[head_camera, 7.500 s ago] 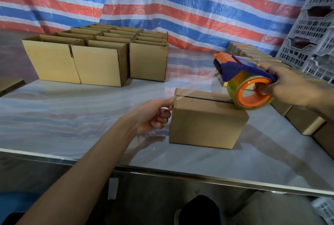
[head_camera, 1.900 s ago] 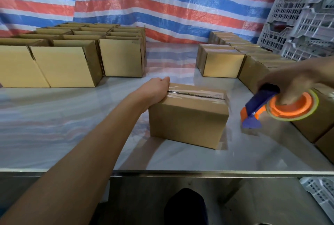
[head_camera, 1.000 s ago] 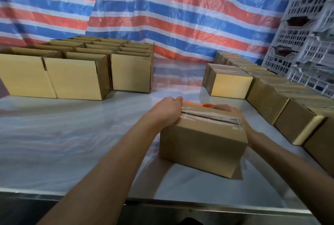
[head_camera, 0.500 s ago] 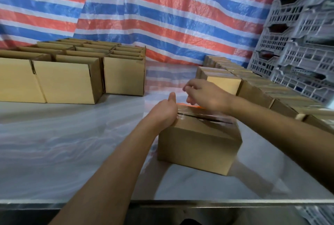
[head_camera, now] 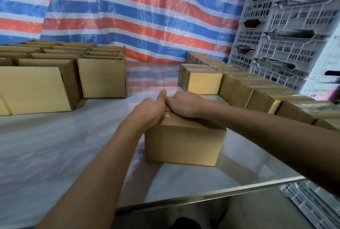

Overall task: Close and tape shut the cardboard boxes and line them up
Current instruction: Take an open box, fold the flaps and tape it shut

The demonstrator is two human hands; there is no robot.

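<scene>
1. The right hand (head_camera: 184, 104) lies flat, palm down, on top of the box (head_camera: 184, 144). Its fingers are stretched out and pressed together, and they point toward the other hand.
2. The left hand (head_camera: 150, 108) wraps over the box's end just beside the right fingertips, almost touching them. Its thumb sticks up and its fingers curl down over the edge, mostly out of my sight.
3. Directly beneath both palms the box stands on the bench (head_camera: 55, 146), flaps down. The hands cover most of the top seam, so I cannot say for sure that tape runs its whole length. From the pressing pose I judge the strip is being rubbed down, so this box is all but sealed.
4. Beyond the right hand and out to its right, the closed boxes (head_camera: 202, 83) sit touching one another in a row that bends toward me. That part of the job looks well advanced. The box under the hands stands apart from the row and has yet to join it.
5. Well off past the left hand, the open boxes (head_camera: 36, 89) are packed together with their flaps up. There are many of them, so by my reckoning plenty of closing and taping remains.
6. Farther out still, pale plastic crates (head_camera: 285, 26) are stacked behind the row, and a striped tarpaulin (head_camera: 147, 26) hangs at the back.
</scene>
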